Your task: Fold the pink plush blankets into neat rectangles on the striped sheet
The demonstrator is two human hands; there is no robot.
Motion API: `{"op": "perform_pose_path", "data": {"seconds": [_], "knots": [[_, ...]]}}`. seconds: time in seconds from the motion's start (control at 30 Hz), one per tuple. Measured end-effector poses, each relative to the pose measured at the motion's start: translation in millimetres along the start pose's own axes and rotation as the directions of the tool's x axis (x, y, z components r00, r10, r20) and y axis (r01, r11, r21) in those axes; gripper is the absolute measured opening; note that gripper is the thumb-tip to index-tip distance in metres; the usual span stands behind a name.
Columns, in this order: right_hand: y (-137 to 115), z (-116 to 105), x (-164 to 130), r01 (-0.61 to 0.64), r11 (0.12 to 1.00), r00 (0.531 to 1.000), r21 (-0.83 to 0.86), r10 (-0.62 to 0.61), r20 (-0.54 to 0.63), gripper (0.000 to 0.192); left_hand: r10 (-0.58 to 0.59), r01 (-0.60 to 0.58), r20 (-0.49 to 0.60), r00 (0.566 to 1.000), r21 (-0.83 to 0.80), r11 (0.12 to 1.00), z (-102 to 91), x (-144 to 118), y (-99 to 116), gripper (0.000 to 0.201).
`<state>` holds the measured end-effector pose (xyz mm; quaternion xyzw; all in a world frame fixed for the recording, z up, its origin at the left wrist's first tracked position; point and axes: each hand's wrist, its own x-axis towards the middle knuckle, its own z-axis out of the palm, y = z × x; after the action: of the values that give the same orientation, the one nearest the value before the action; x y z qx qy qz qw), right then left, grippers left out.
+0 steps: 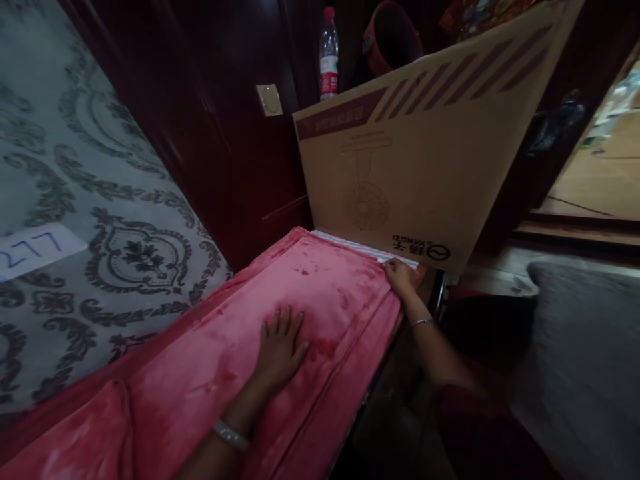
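A pink plush blanket (200, 360) is spread along a narrow surface, with folds and soft wrinkles. My left hand (279, 350) lies flat on its middle, fingers spread and palm down. At the far right corner, my right hand (400, 275) has its fingers closed on the blanket's edge; the fingertips are partly hidden. Past the blanket's far edge, a strip of white striped cloth (345, 241) shows beside those fingers. Folded layers run along the blanket's right side, and another fold rises at the lower left.
A large cardboard box (440, 153) stands at the far end. Beyond it are a plastic bottle (329, 63) and a dark red round container (383, 63). Patterned wallpaper (145, 260) with a paper label (37, 251) flanks the left. A grey plush cover (585, 360) is at right.
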<state>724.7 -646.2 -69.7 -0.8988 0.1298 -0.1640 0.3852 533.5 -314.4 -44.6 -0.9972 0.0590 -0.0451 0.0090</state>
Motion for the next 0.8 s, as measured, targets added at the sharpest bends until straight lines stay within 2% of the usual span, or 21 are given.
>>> {"op": "perform_pose_path", "data": {"seconds": [0.07,0.17,0.23,0.33,0.47,0.6,0.8], "knots": [[0,-1,-1,-0.001,1.0,1.0,0.006,0.001,-0.002,0.028,-0.016,0.016,0.015,1.0,-0.055,0.998,-7.7,12,-5,0.06],[1,0,-2,0.005,1.0,1.0,0.027,-0.004,-0.018,0.027,-0.08,0.079,-0.001,0.997,-0.064,0.995,-22.7,49,-19,0.055],[3,1,-1,0.006,0.999,0.999,0.052,-0.004,-0.038,0.026,-0.167,0.167,0.0,0.986,-0.04,0.985,-31.6,81,-31,0.055],[9,5,1,0.019,0.996,0.998,0.085,-0.014,-0.059,0.025,-0.321,0.321,0.001,0.947,0.004,0.947,-38.7,129,-50,0.05],[20,13,6,0.062,0.993,0.995,0.103,-0.053,-0.083,0.034,-0.394,0.395,-0.026,0.919,0.018,0.919,-33.6,175,-68,0.043],[31,20,11,0.084,0.994,0.99,0.074,-0.075,-0.115,0.046,-0.416,0.419,-0.071,0.906,0.024,0.908,-23.4,209,-72,0.046],[31,13,9,0.164,0.971,0.982,0.175,-0.144,-0.122,0.037,-0.389,0.392,-0.059,0.919,0.055,0.918,-19.7,249,-65,0.05]]}}
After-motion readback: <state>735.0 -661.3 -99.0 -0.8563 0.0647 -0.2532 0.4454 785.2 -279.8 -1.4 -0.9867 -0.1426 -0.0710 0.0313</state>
